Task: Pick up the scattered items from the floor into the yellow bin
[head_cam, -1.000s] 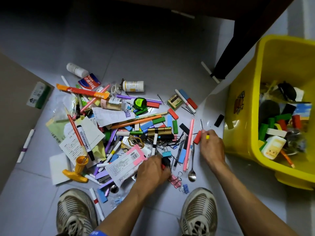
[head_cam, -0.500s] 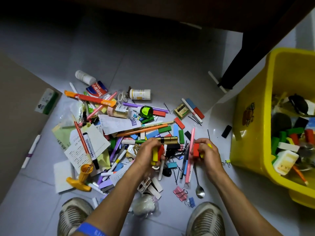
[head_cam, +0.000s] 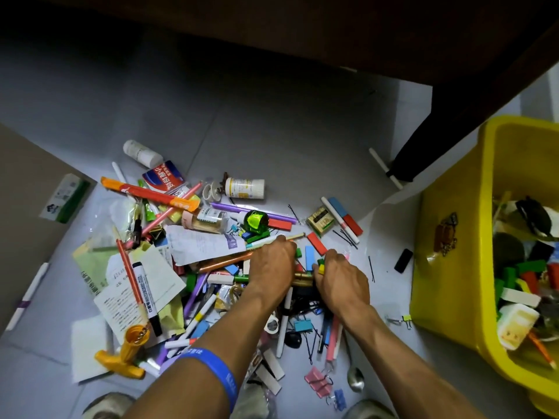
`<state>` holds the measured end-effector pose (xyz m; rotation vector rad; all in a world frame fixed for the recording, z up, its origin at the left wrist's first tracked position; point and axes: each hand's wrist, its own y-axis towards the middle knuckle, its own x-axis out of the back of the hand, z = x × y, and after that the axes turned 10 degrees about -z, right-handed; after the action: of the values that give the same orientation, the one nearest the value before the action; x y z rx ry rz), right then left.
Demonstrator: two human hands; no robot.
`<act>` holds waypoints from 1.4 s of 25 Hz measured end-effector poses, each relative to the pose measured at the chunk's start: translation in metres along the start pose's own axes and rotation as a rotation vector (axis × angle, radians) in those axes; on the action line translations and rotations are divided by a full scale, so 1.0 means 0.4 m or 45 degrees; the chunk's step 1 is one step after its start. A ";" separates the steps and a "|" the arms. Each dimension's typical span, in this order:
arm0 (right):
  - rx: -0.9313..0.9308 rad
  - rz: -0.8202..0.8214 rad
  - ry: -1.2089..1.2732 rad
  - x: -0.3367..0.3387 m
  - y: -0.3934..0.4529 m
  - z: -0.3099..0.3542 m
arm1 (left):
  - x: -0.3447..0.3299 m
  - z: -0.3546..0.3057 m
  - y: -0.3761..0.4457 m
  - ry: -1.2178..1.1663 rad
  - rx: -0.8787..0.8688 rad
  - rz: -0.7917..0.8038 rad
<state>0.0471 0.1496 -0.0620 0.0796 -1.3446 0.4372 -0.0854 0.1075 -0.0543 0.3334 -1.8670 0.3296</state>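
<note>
Yellow bin (head_cam: 447, 267): right side and lower corner cut off by the frame edge. Left hand (head_cam: 272, 267) and right hand (head_cam: 341, 282): fingertips hidden among the clutter, grasp indeterminate. Shoes (head_cam: 106, 406): cropped at bottom edge.

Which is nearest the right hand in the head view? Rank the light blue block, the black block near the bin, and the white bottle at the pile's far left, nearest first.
From the right hand:
1. Light blue block, just beyond the knuckles, toward the left hand's side.
2. Black block, alone on the floor toward the yellow bin.
3. White bottle, far-left edge of the pile.
</note>
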 end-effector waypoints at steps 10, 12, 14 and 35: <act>-0.001 -0.057 0.225 0.012 0.098 0.002 | -0.016 -0.010 0.012 -0.565 0.407 0.054; 0.104 0.017 0.060 0.004 0.109 0.014 | -0.030 -0.026 0.010 -0.545 0.337 0.070; 0.162 0.043 -0.036 -0.004 0.102 0.010 | -0.042 -0.035 0.018 -0.449 0.288 0.098; -0.612 -0.258 0.074 0.004 0.067 -0.196 | -0.059 -0.105 0.017 -0.191 0.243 0.153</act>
<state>0.1103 0.1985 -0.0841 -0.1928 -1.3364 -0.0598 -0.0442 0.1315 -0.0644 0.3843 -2.0124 0.5809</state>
